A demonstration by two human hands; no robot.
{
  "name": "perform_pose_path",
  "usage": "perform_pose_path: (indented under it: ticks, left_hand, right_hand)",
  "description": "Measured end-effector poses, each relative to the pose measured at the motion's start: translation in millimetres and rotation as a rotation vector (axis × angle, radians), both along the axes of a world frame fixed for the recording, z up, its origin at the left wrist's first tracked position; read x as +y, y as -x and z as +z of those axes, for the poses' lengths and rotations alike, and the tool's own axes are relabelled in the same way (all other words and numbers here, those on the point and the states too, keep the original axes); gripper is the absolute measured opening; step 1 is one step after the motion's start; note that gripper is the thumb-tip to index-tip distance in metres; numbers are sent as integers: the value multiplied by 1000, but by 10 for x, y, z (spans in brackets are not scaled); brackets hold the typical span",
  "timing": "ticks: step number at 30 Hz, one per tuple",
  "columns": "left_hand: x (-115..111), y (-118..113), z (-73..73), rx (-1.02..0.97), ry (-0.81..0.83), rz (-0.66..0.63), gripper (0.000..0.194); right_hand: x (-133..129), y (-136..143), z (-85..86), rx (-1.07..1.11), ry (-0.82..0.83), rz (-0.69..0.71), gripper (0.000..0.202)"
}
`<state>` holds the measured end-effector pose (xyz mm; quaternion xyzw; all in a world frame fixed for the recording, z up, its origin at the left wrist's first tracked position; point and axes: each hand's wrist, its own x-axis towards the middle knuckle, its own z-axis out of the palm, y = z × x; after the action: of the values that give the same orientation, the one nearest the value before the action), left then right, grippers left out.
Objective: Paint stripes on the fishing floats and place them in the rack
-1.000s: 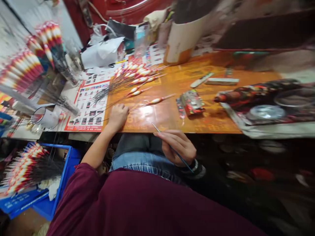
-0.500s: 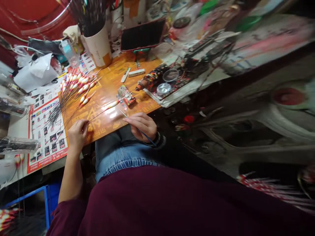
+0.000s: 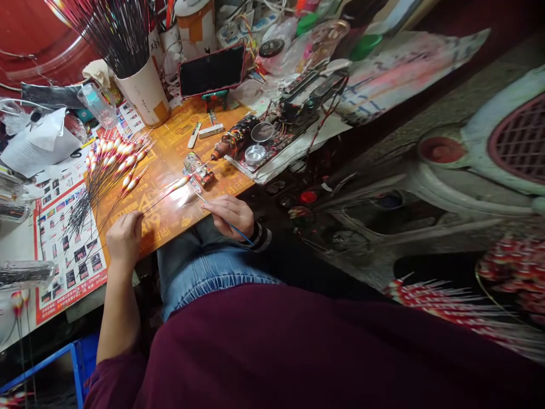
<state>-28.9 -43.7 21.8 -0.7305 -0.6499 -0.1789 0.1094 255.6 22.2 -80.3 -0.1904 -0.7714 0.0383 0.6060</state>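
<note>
Left hand (image 3: 125, 237) pinching the float (image 3: 182, 182) by its stem, body just left of the block (image 3: 199, 169), right hand (image 3: 232, 216) gripping a brush (image 3: 239, 232) nearby, this looks like brushwork, calling next for steadiness.

The left forearm (image 3: 118, 309) is extending from near to far, and the left hand (image 3: 124, 237) is pinching; to its right, the right hand (image 3: 234, 217) is curling its fingers (image 3: 222, 205) in a pen-like pinch.

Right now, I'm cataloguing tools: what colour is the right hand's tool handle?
Blue handle, clearest in the head view.
</note>
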Motion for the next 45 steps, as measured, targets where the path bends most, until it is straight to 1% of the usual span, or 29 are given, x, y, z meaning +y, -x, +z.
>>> perform_pose_path:
  ticks: [4,9,14,19,22,28,32,36,40,45]
  left_hand:
    - [106,-42,-50,40,-3,-29,27]
    - [292,-111,-180,-57,48,-46,21]
    - [383,-175,-261,-121,2,-73,22]
    - [375,-206,-284,-154,-27,-68,22]
    - [356,-207,-300,-174,-30,-72,23]
    - [323,-189,-317,-181,-46,-83,22]
    - [318,-181,-312,-178,-48,-77,23]
    - [315,-174,-317,-173,-31,-66,23]
    - [311,-175,-320,-170,-21,-60,22]
    - [310,-178,-320,-168,-17,-56,19]
  right_hand:
    - [99,-18,-15,41,-65,-31,46]
    - [234,-43,-76,5,-83,-115,42]
    - [298,-36,-154,-55,-140,-155,45]
    - [295,-19,-231,-85,-99,-182,44]
    - [283,-17,-245,-75,-64,-169,44]
    - [264,-32,-214,-133,-34,-184,39]
    - [253,-40,-179,-115,-74,-183,41]
    - [245,-45,-143,-151,-65,-209,40]
    - [243,-43,-113,-118,-119,-191,48]
    - [251,-54,-131,-135,-89,-183,45]
